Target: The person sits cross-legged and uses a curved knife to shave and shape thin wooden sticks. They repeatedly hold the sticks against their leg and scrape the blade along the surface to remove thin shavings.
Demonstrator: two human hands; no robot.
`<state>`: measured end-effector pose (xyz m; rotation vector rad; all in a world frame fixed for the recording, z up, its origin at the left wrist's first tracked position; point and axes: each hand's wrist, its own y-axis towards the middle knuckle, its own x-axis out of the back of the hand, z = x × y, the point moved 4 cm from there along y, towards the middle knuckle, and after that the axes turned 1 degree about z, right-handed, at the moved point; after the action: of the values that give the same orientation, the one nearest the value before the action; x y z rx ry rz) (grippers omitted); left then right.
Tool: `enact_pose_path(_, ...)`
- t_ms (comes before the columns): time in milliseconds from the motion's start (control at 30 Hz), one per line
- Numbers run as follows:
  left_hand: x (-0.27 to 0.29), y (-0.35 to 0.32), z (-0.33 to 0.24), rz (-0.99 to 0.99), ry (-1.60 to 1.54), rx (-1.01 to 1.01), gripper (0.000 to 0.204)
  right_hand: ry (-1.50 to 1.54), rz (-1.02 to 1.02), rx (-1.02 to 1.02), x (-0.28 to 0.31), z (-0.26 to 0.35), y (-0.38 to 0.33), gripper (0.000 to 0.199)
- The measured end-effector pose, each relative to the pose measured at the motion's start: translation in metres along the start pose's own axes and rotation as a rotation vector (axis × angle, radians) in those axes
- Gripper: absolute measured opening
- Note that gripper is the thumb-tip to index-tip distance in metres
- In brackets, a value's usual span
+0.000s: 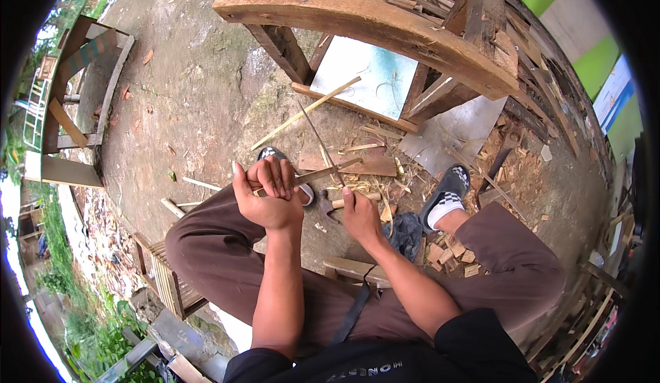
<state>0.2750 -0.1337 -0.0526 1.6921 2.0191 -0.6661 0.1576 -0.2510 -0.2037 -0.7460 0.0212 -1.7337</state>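
Observation:
My left hand (270, 196) is closed round a narrow, flat, brownish strip (320, 174), whose free end points right. Whether the strip is wood or metal is hard to tell. My right hand (362, 216) grips the near end of a long, thin, dark tool (317, 134) that tapers to a point and slants away to the upper left. Its handle is hidden in my fist. Strip and tool cross just beyond my right thumb. Both hands are above the ground between my bent legs. Below them lies a hammer (330, 208), partly covered from view.
Ahead stands a heavy wooden frame (371, 22) with a pale board (364, 73) beneath it. A light wooden stick (306, 113) leans against the board. Wood chips (454, 249) and a black plastic bag (403, 237) lie near my right foot. Timber piles up at right; a bamboo bench (165, 276) is at left.

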Motion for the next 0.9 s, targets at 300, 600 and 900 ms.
enact_pose_path(300, -0.012, -0.003, 0.007, 0.035, 0.022, -0.029, 0.065, 0.065, -0.001, 0.002, 0.004, -0.003, 0.001, 0.048)
enact_pose_path(600, -0.018, -0.005, 0.012, 0.021, 0.031, -0.056, 0.064, 0.070, -0.021, 0.052, 0.032, 0.031, -0.003, 0.050)
enact_pose_path(900, -0.024, -0.001, 0.023, 0.056, 0.077, -0.091, 0.063, 0.134, -0.126, 0.104, 0.041, 0.013, 0.010, 0.053)
